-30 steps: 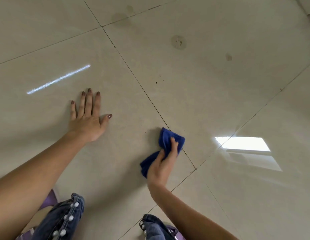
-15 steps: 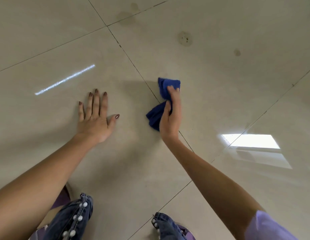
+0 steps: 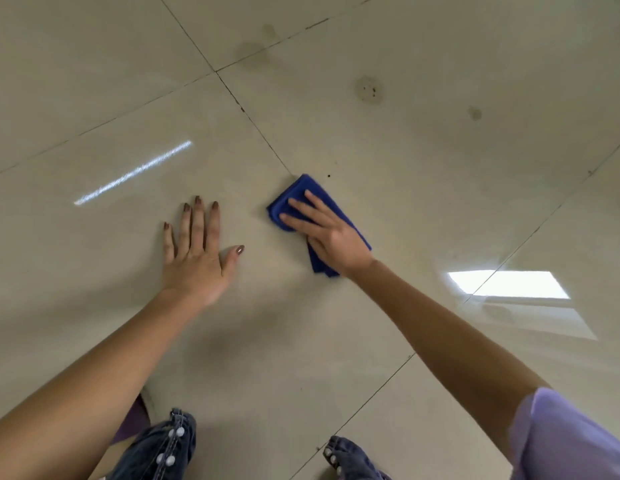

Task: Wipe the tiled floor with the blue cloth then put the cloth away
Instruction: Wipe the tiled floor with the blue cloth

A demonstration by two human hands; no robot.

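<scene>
On the far left a thin streak of reflected light (image 3: 133, 173) lies across the tiled floor (image 3: 93, 81). Right of it, the left hand (image 3: 194, 254) rests flat on the tile, fingers spread apart and holding nothing, propping the person up. Just right of that, well clear of the thumb, the right hand (image 3: 327, 233) presses palm-down on the blue cloth (image 3: 294, 195), fingers stretched over the top and the thumb tucked at its near edge, so the hand is pinning the cloth to the floor more than gripping it. The folded cloth lies flat on the tile, its far corner touching the grout line (image 3: 253, 119) that runs away to the far left. A small dark speck (image 3: 329, 176) sits just beyond that corner. Farther right and farther off, a round stain (image 3: 369, 89) and a smaller smudge (image 3: 474, 113) mark the tile, and a bright window reflection (image 3: 509, 285) shines at the right.

By my reckoning the wiping is in the middle of its course: those marks are unwiped (the near tiles look clean enough, though glare makes that hard to judge), and putting the cloth away is not yet begun. No bucket, basket or other container shows anywhere in view, so I cannot tell where the cloth belongs
</scene>
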